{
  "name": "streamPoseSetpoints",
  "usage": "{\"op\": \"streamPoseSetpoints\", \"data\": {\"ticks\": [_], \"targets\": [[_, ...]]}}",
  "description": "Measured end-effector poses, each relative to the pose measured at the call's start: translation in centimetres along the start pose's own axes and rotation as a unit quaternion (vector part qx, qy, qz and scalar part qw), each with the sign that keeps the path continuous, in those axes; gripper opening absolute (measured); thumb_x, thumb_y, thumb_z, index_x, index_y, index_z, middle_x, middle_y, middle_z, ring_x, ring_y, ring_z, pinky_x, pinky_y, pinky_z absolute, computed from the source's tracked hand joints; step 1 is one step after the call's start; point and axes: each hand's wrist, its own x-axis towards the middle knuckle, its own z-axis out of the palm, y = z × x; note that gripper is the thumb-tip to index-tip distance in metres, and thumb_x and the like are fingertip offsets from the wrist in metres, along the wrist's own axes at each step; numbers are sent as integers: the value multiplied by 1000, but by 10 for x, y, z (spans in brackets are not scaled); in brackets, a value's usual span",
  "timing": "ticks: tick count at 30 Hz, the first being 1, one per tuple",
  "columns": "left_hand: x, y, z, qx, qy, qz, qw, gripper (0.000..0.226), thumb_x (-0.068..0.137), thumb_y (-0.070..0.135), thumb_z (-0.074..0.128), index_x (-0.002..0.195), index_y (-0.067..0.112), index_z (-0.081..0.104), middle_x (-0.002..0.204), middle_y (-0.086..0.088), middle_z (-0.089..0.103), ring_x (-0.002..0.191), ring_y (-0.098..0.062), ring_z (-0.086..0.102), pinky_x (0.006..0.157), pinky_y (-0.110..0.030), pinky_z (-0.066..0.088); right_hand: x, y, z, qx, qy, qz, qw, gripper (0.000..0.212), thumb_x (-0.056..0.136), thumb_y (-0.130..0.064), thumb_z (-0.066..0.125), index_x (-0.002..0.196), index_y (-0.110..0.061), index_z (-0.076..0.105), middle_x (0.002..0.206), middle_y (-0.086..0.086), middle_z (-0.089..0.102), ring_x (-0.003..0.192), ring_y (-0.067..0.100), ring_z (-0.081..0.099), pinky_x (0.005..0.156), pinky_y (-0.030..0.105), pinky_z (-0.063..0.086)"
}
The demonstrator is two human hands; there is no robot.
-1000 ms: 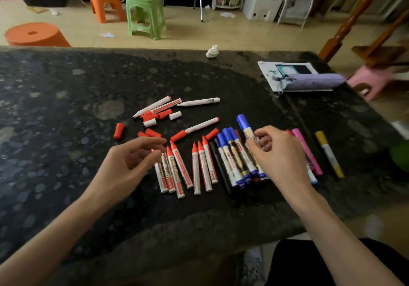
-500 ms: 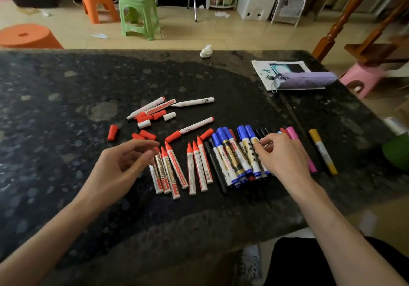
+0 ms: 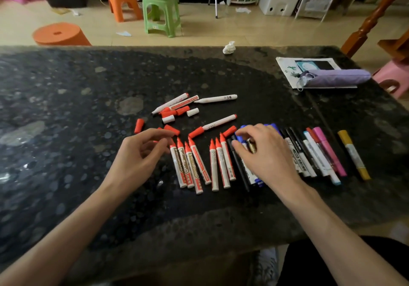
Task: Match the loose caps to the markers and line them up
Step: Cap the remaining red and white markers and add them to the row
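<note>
Red loose caps [image 3: 171,129] are scattered just beyond the row of red markers [image 3: 199,164], crosswise to it. The left grip [image 3: 141,155], loosely curled and empty, is held nearest them. The right grip [image 3: 263,153] is arched over blue markers [image 3: 272,126]; its hold cannot be told.

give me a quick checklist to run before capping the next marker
1. Left hand free: ok, it holds nothing visible.
2. Right hand free: cannot tell; it lies over the blue markers, grip hidden.
3. Loose red cap near the left hand: ok.
4. All markers capped: not ok; the long white marker at the back shows a bare tip.
5. White caps to hand: ok, two lie loose near it.
6. Red row even: not ok, it fans, with a gap.
</note>
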Motion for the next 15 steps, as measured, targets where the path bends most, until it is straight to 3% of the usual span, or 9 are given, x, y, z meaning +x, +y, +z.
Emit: {"op": "streamPoseSetpoints", "data": {"ticks": [6,9,11,13,15], "targets": [[6,-18,-15,25,65,-30,997,25,102,10,59,108,27,75,97,7,79,89,-10,75,84,-31,59,-4,-46,30,7,-59,-66,996,23,95,-50,65,108,-32,72,104,-9,63,107,12,51,90,30,45],[11,-25,-33,53,129,-61,988,31,98,6,58,99,32,75,90,8,77,85,-13,74,78,-31,61,-6,-61,40,-43,-77,-52,995,25,97,-51,62,105,-29,71,104,-6,61,107,15,51,88,31,45],[15,-30,-49,92,160,-83,979,29,93,13,60,90,39,72,88,10,76,86,-13,73,84,-38,61,-7,-68,42,-50,-88,-24,995,25,96,-51,64,102,-28,70,104,-5,61,106,15,52,85,32,46],[16,-35,-64,157,140,-110,972,23,91,22,65,84,44,68,88,12,74,86,-14,72,89,-43,59,-6,-72,42,-55,-94,-4,994,25,94,-52,66,97,-28,69,100,-6,62,104,15,55,80,32,48],[14,-39,-71,239,60,-135,960,14,88,33,75,87,43,65,91,14,71,85,-12,69,87,-41,58,-5,-74,40,-43,-95,25,994,24,93,-52,68,90,-28,67,90,-9,63,94,13,58,72,32,47]]}}
